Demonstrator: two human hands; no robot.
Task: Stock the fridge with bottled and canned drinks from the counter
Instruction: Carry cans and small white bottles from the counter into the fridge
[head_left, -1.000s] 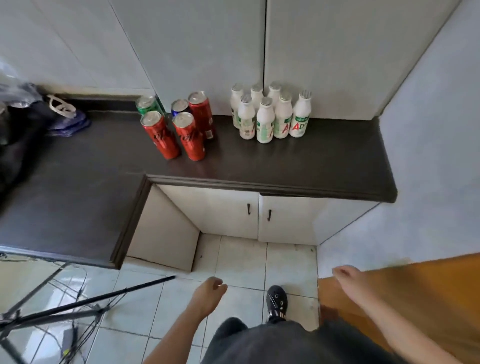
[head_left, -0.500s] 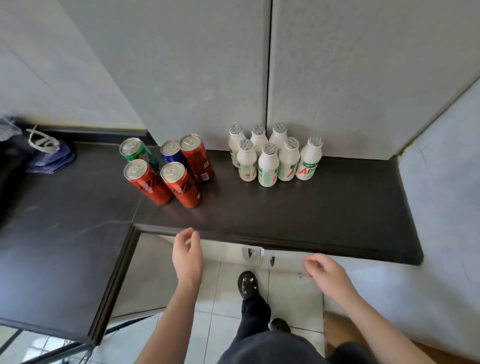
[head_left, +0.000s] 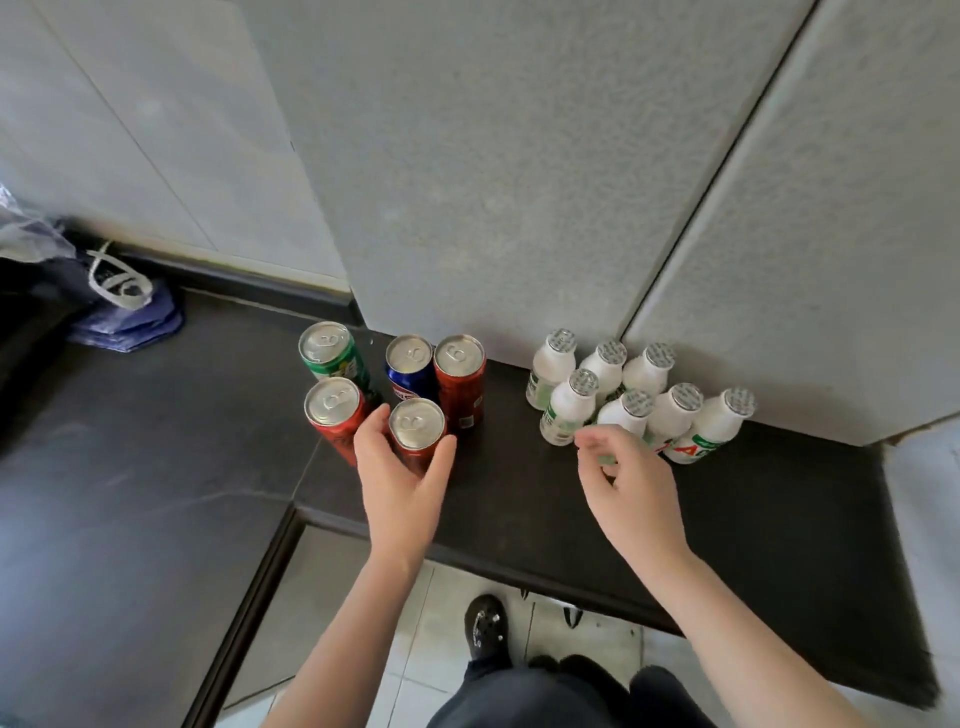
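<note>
Several cans stand on the dark counter (head_left: 519, 499): a green can (head_left: 328, 344), a blue can (head_left: 410, 358), a red can at the back (head_left: 460, 366), a red can on the left (head_left: 332, 404) and a front red can (head_left: 417, 425). My left hand (head_left: 400, 483) wraps the front red can, fingers on its left side and thumb on its right. To the right, several small white bottles (head_left: 675, 410) stand in a cluster against the wall. My right hand (head_left: 634, 493) hovers just in front of them, fingers curled and apart, holding nothing.
A blue bag with white handles (head_left: 124, 312) lies at the far left of the counter, beside dark items. Grey wall panels rise behind the drinks. The counter turns an L-corner at left. Below its edge are cabinet doors, tiled floor and my shoe (head_left: 485, 629).
I have stepped up to the counter. Both hands rose from below the edge: the left reached the front red can, the right came up to the white bottles.
</note>
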